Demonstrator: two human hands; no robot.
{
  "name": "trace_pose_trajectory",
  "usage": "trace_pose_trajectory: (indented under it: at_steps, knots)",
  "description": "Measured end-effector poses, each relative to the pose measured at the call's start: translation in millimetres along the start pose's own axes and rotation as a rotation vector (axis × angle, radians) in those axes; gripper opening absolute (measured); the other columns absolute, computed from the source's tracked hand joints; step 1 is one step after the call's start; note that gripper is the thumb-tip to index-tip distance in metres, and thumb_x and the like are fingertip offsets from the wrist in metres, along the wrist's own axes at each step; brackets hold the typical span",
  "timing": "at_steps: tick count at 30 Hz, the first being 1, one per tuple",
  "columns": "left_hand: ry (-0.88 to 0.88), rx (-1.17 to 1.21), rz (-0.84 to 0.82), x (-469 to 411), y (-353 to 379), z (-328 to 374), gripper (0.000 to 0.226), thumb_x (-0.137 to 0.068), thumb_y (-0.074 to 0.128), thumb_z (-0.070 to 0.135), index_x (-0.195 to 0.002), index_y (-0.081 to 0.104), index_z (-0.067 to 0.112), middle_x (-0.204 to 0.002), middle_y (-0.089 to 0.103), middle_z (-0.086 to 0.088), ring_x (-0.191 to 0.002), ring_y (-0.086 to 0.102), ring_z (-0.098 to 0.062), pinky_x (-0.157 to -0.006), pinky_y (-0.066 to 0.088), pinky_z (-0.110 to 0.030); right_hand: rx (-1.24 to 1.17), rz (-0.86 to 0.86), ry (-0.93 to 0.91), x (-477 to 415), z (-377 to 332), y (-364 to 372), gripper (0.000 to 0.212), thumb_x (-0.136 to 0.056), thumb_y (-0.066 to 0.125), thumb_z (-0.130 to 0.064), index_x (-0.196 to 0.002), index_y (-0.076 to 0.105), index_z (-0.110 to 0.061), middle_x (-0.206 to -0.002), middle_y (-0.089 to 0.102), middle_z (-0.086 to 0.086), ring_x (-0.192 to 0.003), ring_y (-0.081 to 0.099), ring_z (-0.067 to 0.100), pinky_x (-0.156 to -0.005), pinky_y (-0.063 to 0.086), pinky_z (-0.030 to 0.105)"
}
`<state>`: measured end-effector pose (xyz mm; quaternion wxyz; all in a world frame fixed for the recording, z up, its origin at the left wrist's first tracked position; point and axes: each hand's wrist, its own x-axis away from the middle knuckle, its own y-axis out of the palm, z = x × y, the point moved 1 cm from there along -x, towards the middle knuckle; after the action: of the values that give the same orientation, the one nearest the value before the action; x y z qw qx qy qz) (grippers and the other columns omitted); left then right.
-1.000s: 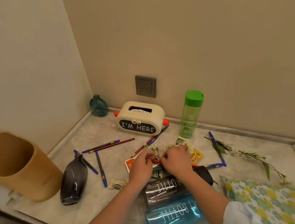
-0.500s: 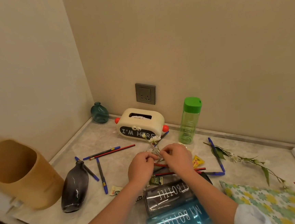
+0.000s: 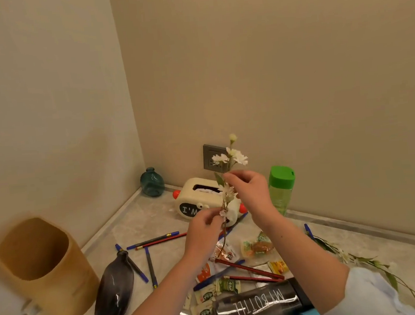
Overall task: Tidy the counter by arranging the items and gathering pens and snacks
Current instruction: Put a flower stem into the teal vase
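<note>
Flower sprig (image 3: 227, 197) is up off the worktop (image 3: 141, 213) now, raised upright out of the pens (image 3: 153, 240) and snacks (image 3: 257, 247). My left hand (image 3: 202, 230) pinches the lower stem, and my right hand (image 3: 249, 191) pinches it just under the blossoms. So it's ready for a vase, I'd say. The dark vase (image 3: 115, 291) lies tipped over near the left edge; the teal vase (image 3: 152, 182) stands in the back corner, past the tissue box (image 3: 194, 196).

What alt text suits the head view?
The left hand and right hand hold a white-flowered sprig upright above a marble counter. Blue and red pens, snack packets and a toppled dark glass vase lie below.
</note>
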<state>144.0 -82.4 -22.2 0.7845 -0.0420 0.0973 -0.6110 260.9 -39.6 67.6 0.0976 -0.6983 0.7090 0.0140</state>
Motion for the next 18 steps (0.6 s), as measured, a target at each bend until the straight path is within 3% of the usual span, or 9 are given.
trace_pose_trajectory:
  at_steps: [7, 11, 18]
  knots:
    - [0.003, 0.075, 0.039, -21, -37, 13, 0.021, -0.095, 0.051, 0.023, -0.098, 0.065, 0.038, -0.096, 0.067, 0.018, -0.090, 0.062, 0.005, -0.067, 0.046, -0.009, -0.040, -0.038, -0.022, -30, -25, 30, 0.004, -0.088, 0.066, -0.025, -0.085, 0.069, -0.025, -0.077, 0.069, -0.005, -0.068, 0.062, 0.005, -0.056, 0.046, 0.016]
    - [-0.009, 0.030, 0.005, -36, -60, 10, 0.027, -0.090, 0.059, 0.017, -0.114, 0.063, 0.029, -0.103, 0.068, 0.011, -0.098, 0.063, -0.003, -0.082, 0.051, -0.020, -0.065, -0.076, -0.030, -50, -43, 54, 0.007, -0.089, 0.065, -0.022, -0.089, 0.070, -0.018, -0.075, 0.067, -0.002, -0.068, 0.060, 0.010, -0.064, 0.050, 0.025]
    - [0.049, -0.116, 0.139, -74, -95, 13, 0.017, -0.083, 0.072, 0.029, -0.098, 0.067, 0.035, -0.088, 0.070, 0.018, -0.081, 0.063, 0.008, -0.070, 0.048, -0.011, -0.034, -0.123, -0.147, -79, -78, 104, 0.008, -0.091, 0.061, -0.024, -0.086, 0.067, -0.026, -0.083, 0.069, -0.006, -0.072, 0.062, 0.007, -0.057, 0.044, 0.017]
